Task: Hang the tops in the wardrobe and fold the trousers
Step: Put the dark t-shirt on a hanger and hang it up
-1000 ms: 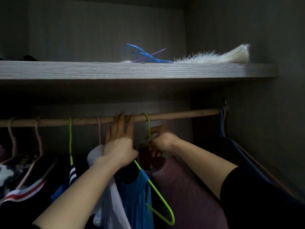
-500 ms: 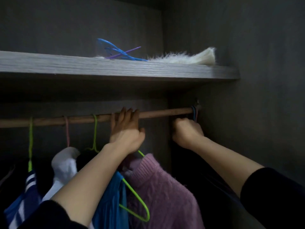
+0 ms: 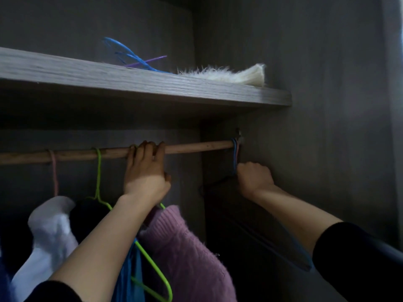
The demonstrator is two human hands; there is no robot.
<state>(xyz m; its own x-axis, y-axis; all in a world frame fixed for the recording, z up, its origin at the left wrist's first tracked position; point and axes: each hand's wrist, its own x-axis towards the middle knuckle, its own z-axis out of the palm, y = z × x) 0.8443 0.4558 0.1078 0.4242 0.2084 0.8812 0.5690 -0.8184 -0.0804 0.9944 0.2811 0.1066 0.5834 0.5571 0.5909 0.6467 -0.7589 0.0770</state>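
A wooden rail (image 3: 196, 147) runs across the wardrobe under a shelf. My left hand (image 3: 146, 173) hooks its fingers over the rail, with a pink knitted jumper (image 3: 187, 247) hanging just below it. My right hand (image 3: 254, 176) is curled around the neck of a blue hanger (image 3: 234, 155) at the rail's right end, beside the side wall; a dark garment (image 3: 235, 214) hangs from it. Left of the jumper hang a blue top (image 3: 128, 277) on a green hanger (image 3: 99, 177) and a white top (image 3: 48, 234) on a pink hanger (image 3: 54, 173).
The grey shelf (image 3: 152, 83) above holds loose blue and purple hangers (image 3: 130, 57) and a white furry item (image 3: 229, 73). The wardrobe's right wall (image 3: 327, 127) stands close beside my right hand.
My right hand left the green hanger's neck and moved right to the blue hanger at the rail's end. My left hand kept hold of the rail. The view swung right.
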